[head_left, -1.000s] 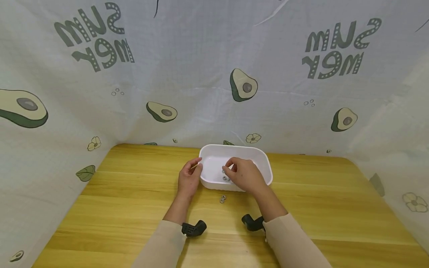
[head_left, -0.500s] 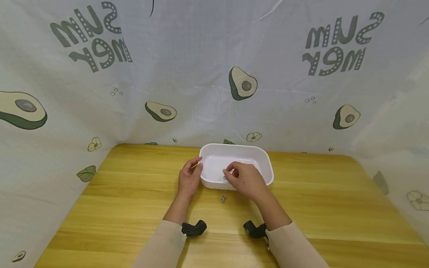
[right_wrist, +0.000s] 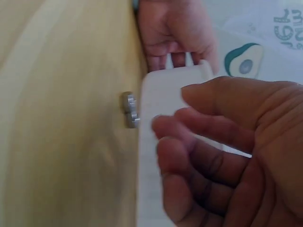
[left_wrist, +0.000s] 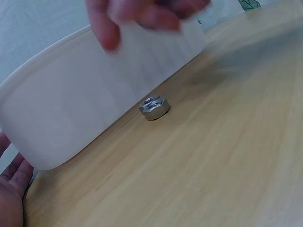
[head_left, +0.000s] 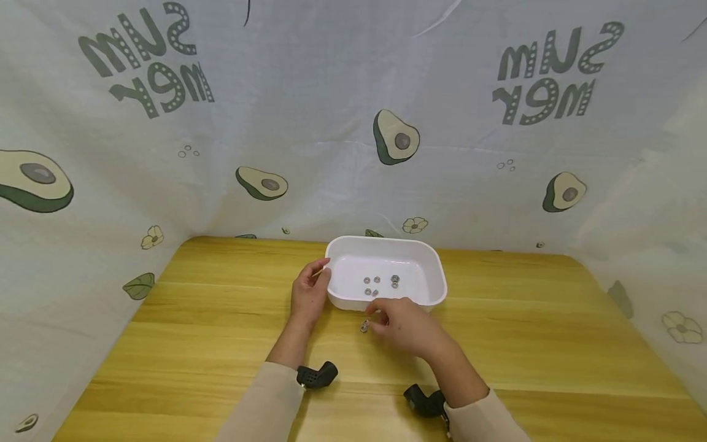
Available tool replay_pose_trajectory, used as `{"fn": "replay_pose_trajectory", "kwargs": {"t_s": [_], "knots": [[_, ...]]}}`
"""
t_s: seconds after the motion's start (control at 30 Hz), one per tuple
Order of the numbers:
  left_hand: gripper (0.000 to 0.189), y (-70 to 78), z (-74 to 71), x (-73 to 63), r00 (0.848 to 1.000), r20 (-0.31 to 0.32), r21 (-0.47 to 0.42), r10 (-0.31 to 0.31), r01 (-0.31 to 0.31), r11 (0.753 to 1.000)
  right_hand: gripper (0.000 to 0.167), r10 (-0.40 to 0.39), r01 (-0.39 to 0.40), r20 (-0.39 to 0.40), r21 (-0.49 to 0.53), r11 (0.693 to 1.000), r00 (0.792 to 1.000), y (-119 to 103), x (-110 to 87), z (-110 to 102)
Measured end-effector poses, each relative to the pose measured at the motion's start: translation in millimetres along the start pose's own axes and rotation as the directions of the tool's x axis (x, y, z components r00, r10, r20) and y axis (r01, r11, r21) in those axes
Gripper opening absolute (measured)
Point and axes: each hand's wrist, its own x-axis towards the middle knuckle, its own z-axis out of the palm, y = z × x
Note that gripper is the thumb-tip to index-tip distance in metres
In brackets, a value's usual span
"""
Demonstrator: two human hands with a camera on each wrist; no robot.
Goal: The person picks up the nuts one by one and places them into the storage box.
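My left hand [head_left: 309, 296] rests its fingertips and thumb against the left end of a white plastic tub [head_left: 345, 303]. In the right wrist view, the left hand's fingers [right_wrist: 178, 59] reach down against the tub's end wall. My right hand [head_left: 405, 326] is in front of the tub, fingers loosely bent and nothing held. Its fingertips are right beside two metal hex nuts [head_left: 364, 326] lying together on the table. The left wrist view shows those nuts [left_wrist: 154, 108] close to the tub's front wall, below the blurred right fingers [left_wrist: 111, 38].
Inside the tub several more hex nuts [head_left: 367, 291] lie spread over the bottom, with a nut pair [head_left: 394, 281] toward the right. The wooden table [head_left: 221, 344] runs back to a printed cloth [head_left: 320, 123]. Black wrist cameras [head_left: 317, 375] sit on both wrists.
My right hand has moved from inside the tub out over its front rim toward the nuts on the table. Nuts it covered inside the tub now show. The left hand stays at the tub's end.
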Motion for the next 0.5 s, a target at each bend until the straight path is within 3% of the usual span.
{"fn": "replay_pose_trajectory", "kwargs": {"t_s": [0.1, 0.23, 0.5], "knots": [[0.031, 0.2, -0.5, -0.9, 1.000, 0.002, 0.001, -0.001, 0.001, 1.000, 0.022, 0.000, 0.001, 0.049, -0.023, 1.000, 0.999, 7.5, 2.4, 10.0], [0.032, 1.7, -0.3, -1.7, 1.000, 0.012, -0.003, 0.000, 0.000, 1.000, 0.026, -0.039, 0.040, 0.046, -0.013, 0.999, 0.998, 15.3, 5.4, 17.7], [0.031, 3.0, -0.6, -0.8, 1.000, 0.003, -0.006, 0.001, -0.001, 1.000, 0.010, -0.073, 0.073, 0.014, -0.026, 0.997, 0.997, 19.6, 9.0, 24.6]]}}
